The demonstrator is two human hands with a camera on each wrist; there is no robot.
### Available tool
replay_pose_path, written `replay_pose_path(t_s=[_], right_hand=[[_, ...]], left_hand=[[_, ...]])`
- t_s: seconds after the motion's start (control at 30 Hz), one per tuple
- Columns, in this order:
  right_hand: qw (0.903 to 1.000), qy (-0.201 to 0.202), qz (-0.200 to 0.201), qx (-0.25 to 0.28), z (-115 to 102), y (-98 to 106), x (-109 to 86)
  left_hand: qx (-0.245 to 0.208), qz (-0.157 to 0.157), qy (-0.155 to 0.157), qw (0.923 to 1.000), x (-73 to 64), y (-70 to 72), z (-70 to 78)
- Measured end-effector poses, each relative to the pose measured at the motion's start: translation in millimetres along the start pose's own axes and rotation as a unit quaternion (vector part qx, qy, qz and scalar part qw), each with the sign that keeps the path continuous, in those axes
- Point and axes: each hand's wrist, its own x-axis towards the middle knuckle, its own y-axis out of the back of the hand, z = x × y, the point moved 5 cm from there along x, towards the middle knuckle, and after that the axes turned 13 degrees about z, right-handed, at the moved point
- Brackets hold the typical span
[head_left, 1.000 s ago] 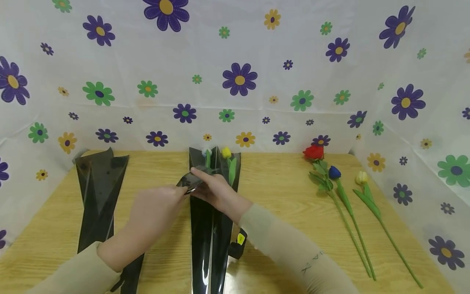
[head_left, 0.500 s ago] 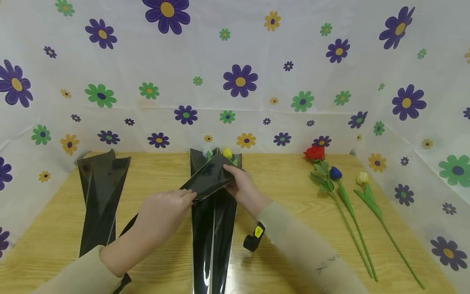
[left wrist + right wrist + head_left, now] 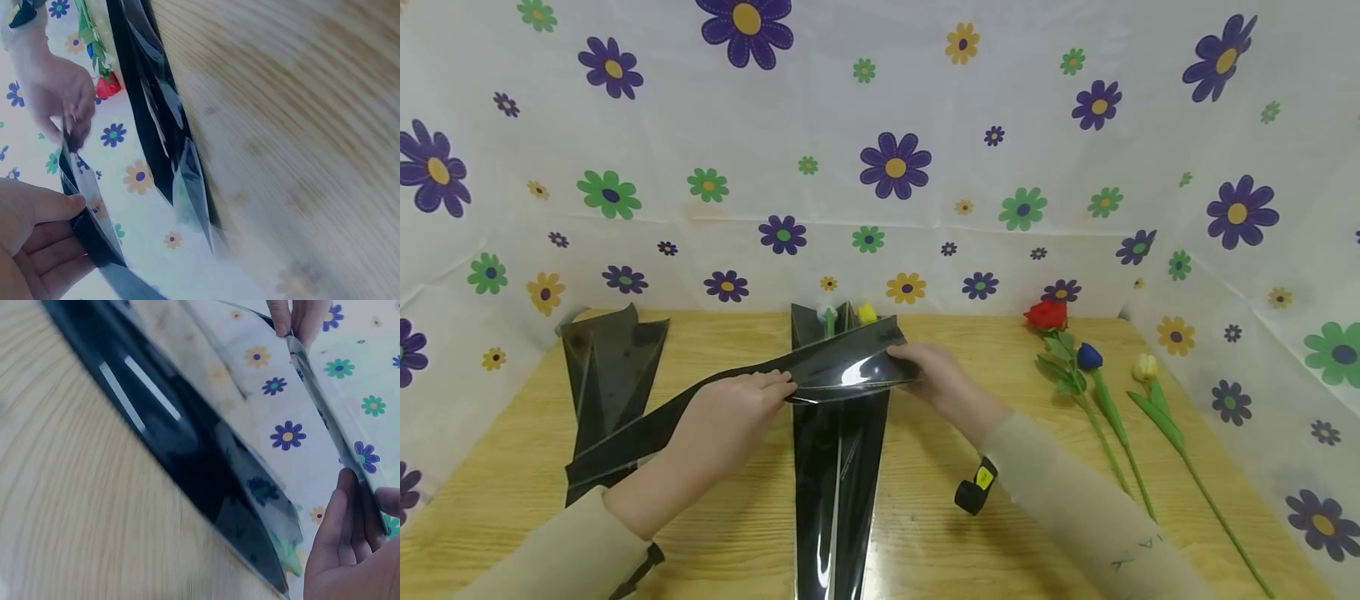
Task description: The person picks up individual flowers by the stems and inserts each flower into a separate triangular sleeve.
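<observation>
A long black flower sleeve of glossy film is stretched between both hands, raised in front of a second sleeve. My left hand pinches its lower edge near the middle, thumb on one face and fingers behind, as the left wrist view shows on the film. At its right end, my right hand grips the edge between thumb and fingers. The narrow tail slants down to the left behind my left forearm. Beneath lies the other black sleeve, with a pale blue flower and a yellow tulip at its mouth.
Another black sleeve lies at the left of the wooden table. On the right lie a red rose, a blue tulip and a cream tulip. A flower-print cloth hangs behind and at both sides.
My right hand has moved right, drawing the held sleeve out from a bunched shape to a long flat one. Its tail now shows at the left; my left hand stays nearly in place.
</observation>
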Motion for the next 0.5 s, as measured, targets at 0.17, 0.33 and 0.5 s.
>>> replay_pose_path(t_s=[0.17,0.33,0.5], right_hand=[[0.9964,0.035,-0.019,-0.075,-2,12,-5.6],[0.992,0.05,-0.022,-0.114,-2,21,-11.9],[0.9901,0.047,-0.021,-0.13,-3,26,-21.7]], left_hand=[[-0.006,0.001,0.004,1.0,-1.6,-5.4,-5.6],[-0.011,0.006,0.003,0.9999,-1.4,-11.8,-7.3],[-0.006,-0.01,0.002,0.9999,-1.5,-19.0,-5.4]])
